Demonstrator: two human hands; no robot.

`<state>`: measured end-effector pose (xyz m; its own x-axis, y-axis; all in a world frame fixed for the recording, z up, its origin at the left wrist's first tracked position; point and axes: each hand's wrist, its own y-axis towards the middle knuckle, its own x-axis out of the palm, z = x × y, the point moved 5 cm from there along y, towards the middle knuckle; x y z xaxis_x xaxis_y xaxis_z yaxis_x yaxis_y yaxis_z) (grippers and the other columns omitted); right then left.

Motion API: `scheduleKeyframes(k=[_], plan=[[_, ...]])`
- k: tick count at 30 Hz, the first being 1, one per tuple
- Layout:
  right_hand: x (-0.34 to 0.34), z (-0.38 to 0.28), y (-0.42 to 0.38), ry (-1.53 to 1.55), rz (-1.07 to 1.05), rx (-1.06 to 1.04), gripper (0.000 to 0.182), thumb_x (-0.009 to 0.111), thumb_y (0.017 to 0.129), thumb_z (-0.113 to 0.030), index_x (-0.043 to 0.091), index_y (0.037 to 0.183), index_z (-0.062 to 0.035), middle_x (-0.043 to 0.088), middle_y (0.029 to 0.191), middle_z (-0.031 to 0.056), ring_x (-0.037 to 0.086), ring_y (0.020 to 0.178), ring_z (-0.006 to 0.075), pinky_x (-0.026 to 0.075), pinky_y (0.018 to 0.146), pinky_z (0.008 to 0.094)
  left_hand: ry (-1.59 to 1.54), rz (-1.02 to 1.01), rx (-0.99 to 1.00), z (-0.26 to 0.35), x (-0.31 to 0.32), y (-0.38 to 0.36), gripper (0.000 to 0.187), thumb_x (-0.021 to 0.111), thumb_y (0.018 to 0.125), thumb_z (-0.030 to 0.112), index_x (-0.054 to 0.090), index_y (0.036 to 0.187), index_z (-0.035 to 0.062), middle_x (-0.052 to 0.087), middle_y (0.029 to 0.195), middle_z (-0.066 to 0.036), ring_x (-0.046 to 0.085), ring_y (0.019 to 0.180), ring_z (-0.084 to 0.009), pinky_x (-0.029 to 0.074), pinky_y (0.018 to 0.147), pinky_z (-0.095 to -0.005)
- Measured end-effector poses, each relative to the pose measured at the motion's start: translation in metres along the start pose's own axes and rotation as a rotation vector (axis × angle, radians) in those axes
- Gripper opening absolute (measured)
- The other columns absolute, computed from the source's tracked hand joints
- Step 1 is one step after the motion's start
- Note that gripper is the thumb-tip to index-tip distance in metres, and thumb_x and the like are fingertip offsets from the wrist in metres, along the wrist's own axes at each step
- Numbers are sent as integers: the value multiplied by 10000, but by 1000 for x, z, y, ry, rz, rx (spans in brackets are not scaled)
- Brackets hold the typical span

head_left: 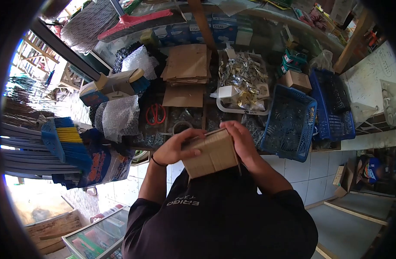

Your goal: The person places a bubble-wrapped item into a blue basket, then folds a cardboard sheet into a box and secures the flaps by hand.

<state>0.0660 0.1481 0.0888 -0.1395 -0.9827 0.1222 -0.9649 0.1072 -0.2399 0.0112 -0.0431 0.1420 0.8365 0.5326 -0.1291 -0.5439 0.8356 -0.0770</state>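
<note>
A small brown cardboard box (214, 154) is held up close to my chest, over the near edge of the work surface. My left hand (179, 146) grips its left side, the thumb lying across the face and the fingers at the upper edge. Around the right side and top corner curls my right hand (241, 140). Just beyond the box lies a roll of tape (182, 126), partly covered by my left hand. Red-handled scissors (155, 114) rest farther left. The box's contents cannot be seen.
Flat cardboard pieces (186, 64) are stacked ahead, beside a white tray (245, 111) heaped with small shiny packets. A blue basket (289, 123) stands to the right, with a darker blue crate (334, 103) beyond. Bubble wrap (120, 117) and brooms (62, 138) crowd the left.
</note>
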Motion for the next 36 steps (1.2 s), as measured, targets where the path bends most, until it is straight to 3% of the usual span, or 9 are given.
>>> scheduleKeyframes(k=[3, 6, 7, 12, 17, 20, 24, 29, 36], plan=[[-2, -18, 8, 288, -34, -115, 478, 407, 980, -402, 497, 1273, -35, 523, 1258, 78, 490, 1170, 198, 374, 991, 323, -518, 215, -46, -22, -17, 0, 426, 618, 851, 246, 495, 1198, 31, 540, 1209, -130, 520, 1145, -241, 395, 991, -373], [-8, -57, -5, -34, -140, -515, 454, 349, 1012, -325, 467, 1308, -3, 468, 1343, 122, 389, 1273, 194, 271, 1060, 323, -939, 384, -32, -47, -23, 6, 421, 511, 907, 283, 451, 1253, 52, 558, 1155, -115, 563, 1085, -229, 440, 951, -387], [-5, -52, -7, 21, -189, -476, 488, 448, 974, -316, 412, 1347, -4, 433, 1377, 164, 349, 1326, 274, 250, 1087, 379, -1033, 408, -55, -54, -20, 5, 421, 502, 912, 291, 452, 1255, 53, 556, 1162, -122, 565, 1086, -240, 440, 952, -391], [-2, -65, -22, -684, 95, -674, 666, 716, 767, -230, 411, 1322, -24, 463, 1306, 192, 434, 1225, 356, 329, 1023, 426, -1280, 316, -151, -70, 6, 7, 466, 481, 925, 331, 428, 1293, 50, 551, 1207, -133, 545, 1124, -275, 410, 990, -408], [-5, -75, -32, -869, 418, -769, 651, 787, 671, -155, 476, 1236, -62, 509, 1215, 157, 493, 1119, 347, 373, 939, 425, -1127, 382, -112, -71, 21, 11, 476, 460, 930, 350, 419, 1299, 51, 526, 1240, -110, 516, 1156, -248, 402, 991, -388], [-5, -75, -31, -796, 435, -788, 630, 775, 716, -293, 483, 1228, -68, 528, 1192, 139, 502, 1100, 324, 361, 924, 434, -1086, 426, -70, -70, 22, 15, 478, 463, 928, 350, 417, 1301, 55, 524, 1238, -102, 516, 1152, -240, 404, 987, -386], [6, -60, -25, -929, 148, -798, 744, 616, 781, -560, 451, 1291, -44, 463, 1283, 175, 438, 1185, 340, 325, 969, 484, -1164, 396, -44, -64, 23, 19, 505, 460, 931, 384, 418, 1312, 55, 530, 1243, -111, 516, 1155, -253, 393, 993, -402], [17, -62, -32, -949, 53, -749, 1060, 643, 565, -776, 432, 1335, -80, 303, 1415, 189, 258, 1333, 396, 203, 1040, 596, -1212, 352, -41, -57, 14, 21, 506, 433, 944, 400, 432, 1312, 52, 537, 1255, -123, 522, 1154, -277, 390, 994, -425], [5, -67, -41, -1000, 34, -776, 827, 711, 665, -546, 459, 1315, -101, 365, 1352, 170, 315, 1302, 349, 184, 1032, 603, -1163, 305, -96, -43, 15, 33, 485, 352, 962, 398, 454, 1296, 62, 566, 1215, -119, 560, 1096, -277, 429, 956, -429]])
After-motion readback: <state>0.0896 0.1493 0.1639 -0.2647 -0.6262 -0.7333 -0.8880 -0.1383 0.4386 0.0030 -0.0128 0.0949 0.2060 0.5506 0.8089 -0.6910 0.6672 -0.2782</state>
